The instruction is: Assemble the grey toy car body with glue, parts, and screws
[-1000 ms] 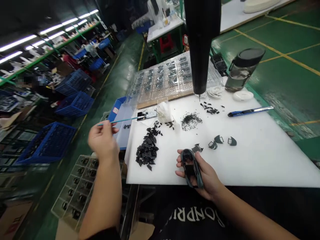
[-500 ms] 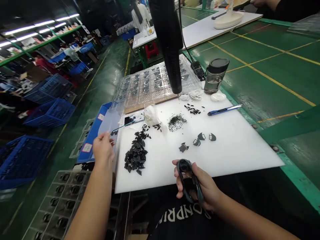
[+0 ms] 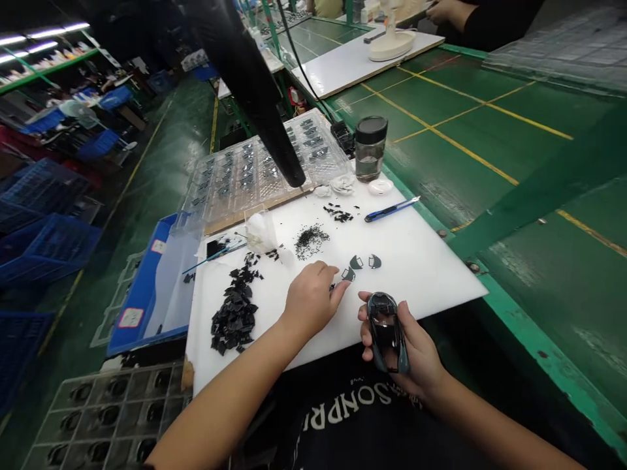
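Observation:
My right hand [image 3: 420,349] holds a glossy black plastic housing [image 3: 386,336] with grey-green side arms and an opening in the middle, above the front edge of the white board [image 3: 289,333]. Over the board, my left hand [image 3: 311,297] reaches in with thumb and forefinger apart. A small dark piece [image 3: 332,286] shows partly between those fingers; the hand hides the rest. Just beyond the fingertips lie a few dark curved pieces with cut-out windows [image 3: 356,262]. Left of my left hand is a heap of black flat scraps [image 3: 234,316].
Tiny black bits [image 3: 311,241], a blue cutter knife [image 3: 392,209], a lidded jar [image 3: 370,149] and a clear tray of parts [image 3: 255,160] lie farther back. A black tube [image 3: 259,98] hangs over the board. A blue bin [image 3: 142,294] stands left; a compartment tray [image 3: 108,418] sits below.
My left hand has moved right from the blue bin to the loose dark pieces, covering one of them. The camera view has turned right. My right hand still holds the housing.

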The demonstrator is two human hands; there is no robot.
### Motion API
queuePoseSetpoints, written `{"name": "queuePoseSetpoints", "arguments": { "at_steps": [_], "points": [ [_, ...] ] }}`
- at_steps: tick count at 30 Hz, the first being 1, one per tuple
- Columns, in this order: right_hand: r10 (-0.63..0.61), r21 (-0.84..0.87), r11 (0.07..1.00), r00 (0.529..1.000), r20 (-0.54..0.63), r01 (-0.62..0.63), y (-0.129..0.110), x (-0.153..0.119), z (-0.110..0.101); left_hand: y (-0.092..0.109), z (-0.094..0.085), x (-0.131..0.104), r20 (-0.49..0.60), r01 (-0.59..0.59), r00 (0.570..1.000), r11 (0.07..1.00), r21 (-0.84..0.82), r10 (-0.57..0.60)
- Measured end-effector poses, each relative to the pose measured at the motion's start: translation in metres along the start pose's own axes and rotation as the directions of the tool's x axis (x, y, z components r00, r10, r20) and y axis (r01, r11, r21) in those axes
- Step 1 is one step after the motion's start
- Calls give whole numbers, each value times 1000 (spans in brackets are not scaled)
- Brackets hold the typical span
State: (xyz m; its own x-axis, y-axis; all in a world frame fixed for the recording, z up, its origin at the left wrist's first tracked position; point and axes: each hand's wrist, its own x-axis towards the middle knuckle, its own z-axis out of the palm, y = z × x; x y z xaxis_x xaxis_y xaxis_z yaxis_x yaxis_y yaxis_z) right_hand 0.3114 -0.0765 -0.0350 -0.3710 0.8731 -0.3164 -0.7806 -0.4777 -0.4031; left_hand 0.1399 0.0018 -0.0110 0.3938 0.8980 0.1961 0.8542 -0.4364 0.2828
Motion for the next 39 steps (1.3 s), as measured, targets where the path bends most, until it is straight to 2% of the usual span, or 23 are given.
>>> {"name": "queuePoseSetpoints", "arguments": {
  "at_steps": [3, 6, 8, 11, 18, 20, 22, 23, 24, 26, 28, 30, 34, 39],
  "points": [
    [-26, 16, 1000, 1000, -14, 27, -4, -4, -5, 10, 12, 14, 104, 3, 994, 991, 132, -17],
    [-27, 48, 998, 1000, -7, 28, -8, -6, -7, 16, 17, 19, 220, -56, 975, 979, 197, 11],
    [-29, 66, 997, 1000, 7, 29, -11, -6, -8, 16, 17, 20, 252, -105, 967, 967, 233, 45],
    [-31, 72, 997, 999, 16, 30, -14, -5, -9, 9, 16, 21, 253, -156, 963, 961, 229, 96],
    [-17, 53, 998, 1000, 18, 16, -13, 1, -9, -8, 12, 24, 174, -200, 972, 943, 267, 157],
    [-17, 47, 999, 1000, 14, 17, -12, 1, -8, -9, 9, 25, 167, -144, 979, 973, 183, 114],
    [-21, 41, 999, 1000, 7, 21, -11, 1, -8, -10, 5, 25, 170, -17, 985, 999, -27, 21],
    [-23, 38, 999, 1000, 5, 22, -11, 1, -8, -10, 2, 25, 180, 75, 983, 985, -158, -46],
    [-24, 35, 999, 1000, 0, 24, -11, 1, -8, -11, 0, 24, 202, 175, 972, 943, -285, -119],
    [-20, 27, 999, 1000, -12, 21, -11, 1, -6, -13, -6, 22, 268, 351, 931, 802, -483, -247],
    [-6, 13, 1000, 1000, -27, 7, -12, 1, -3, -17, -12, 18, 307, 437, 899, 672, -597, -312],
    [33, -3, 999, 999, -40, -33, -12, 2, 1, -20, -21, 12, 301, 430, 902, 610, -666, -308],
    [173, -36, 984, 984, -47, -175, -9, 7, 11, -19, -45, -1, 320, 360, 931, 602, -712, -179],
    [359, -180, 913, 931, -69, -365, 2, 13, 18, -9, -68, -3, 450, 316, 893, 665, -676, 34]
  ]
}}
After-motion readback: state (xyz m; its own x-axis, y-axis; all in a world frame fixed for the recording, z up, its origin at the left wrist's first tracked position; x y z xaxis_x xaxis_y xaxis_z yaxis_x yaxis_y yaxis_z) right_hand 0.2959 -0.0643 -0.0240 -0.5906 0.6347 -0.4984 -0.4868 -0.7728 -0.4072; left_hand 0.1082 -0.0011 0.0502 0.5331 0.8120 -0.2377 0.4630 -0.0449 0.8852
